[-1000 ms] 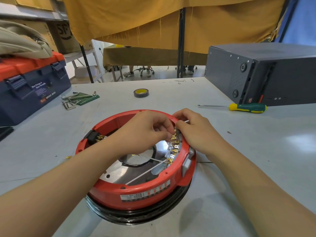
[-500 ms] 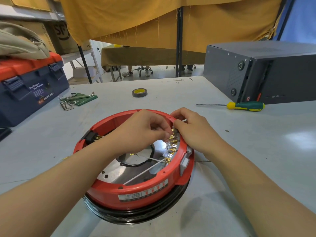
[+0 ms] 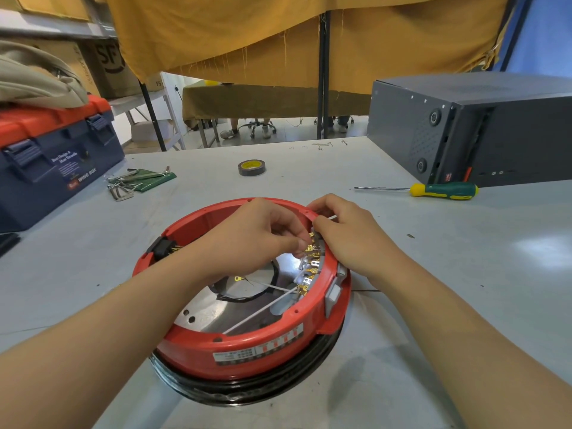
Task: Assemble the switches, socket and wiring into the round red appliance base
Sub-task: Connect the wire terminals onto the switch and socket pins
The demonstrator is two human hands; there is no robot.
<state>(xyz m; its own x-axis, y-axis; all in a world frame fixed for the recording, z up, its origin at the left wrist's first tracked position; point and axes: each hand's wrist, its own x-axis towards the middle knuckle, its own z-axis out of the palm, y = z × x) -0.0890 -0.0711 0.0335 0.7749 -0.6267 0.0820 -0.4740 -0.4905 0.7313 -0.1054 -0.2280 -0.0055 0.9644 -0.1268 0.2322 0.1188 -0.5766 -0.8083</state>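
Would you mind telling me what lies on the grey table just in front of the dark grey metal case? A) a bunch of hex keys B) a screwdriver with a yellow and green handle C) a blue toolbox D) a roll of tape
B: the screwdriver with a yellow and green handle lies on the grey table along the front of the dark grey metal case.

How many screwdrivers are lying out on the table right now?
1. The screwdriver lies on the table right of the red base, before the grey case. The toolbox may hide others.
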